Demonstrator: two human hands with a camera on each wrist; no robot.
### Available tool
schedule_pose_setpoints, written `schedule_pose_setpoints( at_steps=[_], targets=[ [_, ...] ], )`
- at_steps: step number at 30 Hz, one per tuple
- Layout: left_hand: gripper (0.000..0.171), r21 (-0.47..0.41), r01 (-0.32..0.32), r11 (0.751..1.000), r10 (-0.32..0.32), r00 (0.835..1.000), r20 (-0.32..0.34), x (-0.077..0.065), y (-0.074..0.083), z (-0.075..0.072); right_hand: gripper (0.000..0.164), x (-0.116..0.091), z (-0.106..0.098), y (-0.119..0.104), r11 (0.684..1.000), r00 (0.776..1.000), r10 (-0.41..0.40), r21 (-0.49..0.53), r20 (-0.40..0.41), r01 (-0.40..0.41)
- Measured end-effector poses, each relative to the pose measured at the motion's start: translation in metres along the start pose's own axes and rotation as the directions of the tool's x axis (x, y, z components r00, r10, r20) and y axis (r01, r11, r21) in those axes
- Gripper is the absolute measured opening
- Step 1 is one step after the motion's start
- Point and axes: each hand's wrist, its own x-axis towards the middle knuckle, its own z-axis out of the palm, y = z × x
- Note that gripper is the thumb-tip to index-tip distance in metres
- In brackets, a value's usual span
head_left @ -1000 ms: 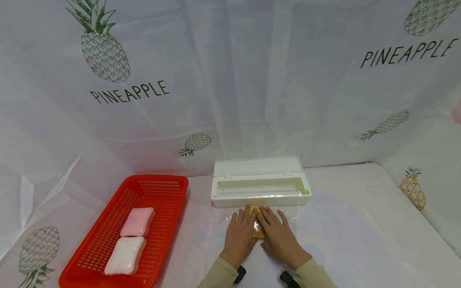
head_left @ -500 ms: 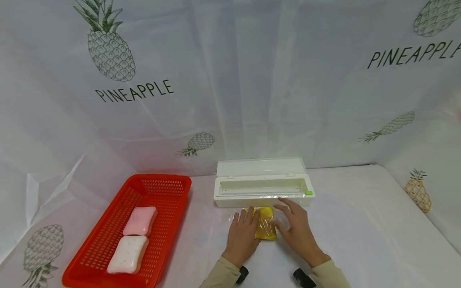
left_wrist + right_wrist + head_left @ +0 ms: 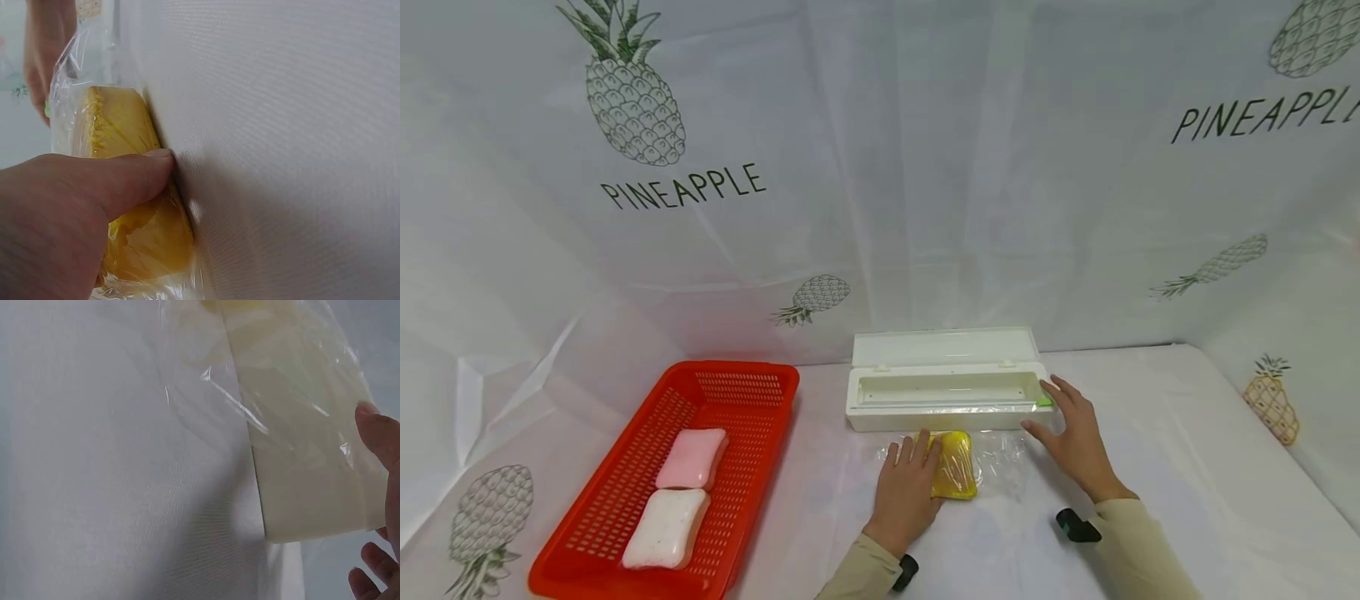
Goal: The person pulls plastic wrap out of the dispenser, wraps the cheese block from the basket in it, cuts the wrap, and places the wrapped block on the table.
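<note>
A yellow sponge-like block lies in clear cling film before a white film dispenser with its lid up. My left hand rests on the block's left part with straight fingers; in the left wrist view its thumb presses along the block's side. At the dispenser's right end, my right hand has its fingertips right at the green slider. The right wrist view has its thumb by the film over the dispenser's front wall, other fingers loosely bent past the end.
A red perforated basket stands to the left, with a pink block and a white block of similar shape in it. Behind the dispenser hangs a white cloth backdrop printed with pineapples.
Both hands lay over the yellow block at first. My right hand has lifted off it and moved right and away to the dispenser's green slider; my left hand stays on the block.
</note>
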Motion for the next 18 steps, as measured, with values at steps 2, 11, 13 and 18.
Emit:
schedule_pose_setpoints(
  at_steps=[2, 11, 13, 18],
  targets=[
    [0.087, 0.004, -0.003, 1.000, 0.003, 1.000, -0.006, 0.000, 0.000, 0.000, 0.073, 0.002, 0.002, 0.005, 1.000, 1.000, -0.018, -0.003, 0.006, 0.018],
    [0.105, 0.077, -0.029, 0.997, 0.034, 0.997, -0.067, -0.003, 0.003, -0.009, 0.076, 0.007, 0.006, 0.017, 1.000, 1.000, -0.015, -0.023, 0.021, 0.016],
    [0.107, 0.050, -0.047, 0.998, 0.052, 0.993, -0.109, -0.001, 0.007, -0.019, 0.076, 0.007, 0.007, 0.018, 0.999, 1.000, -0.022, -0.031, 0.014, 0.022],
    [0.087, -0.091, -0.099, 0.991, 0.077, 0.971, -0.227, 0.022, 0.023, -0.046, 0.077, 0.005, 0.009, 0.019, 0.997, 0.998, -0.055, -0.053, -0.031, 0.053]
  ],
)
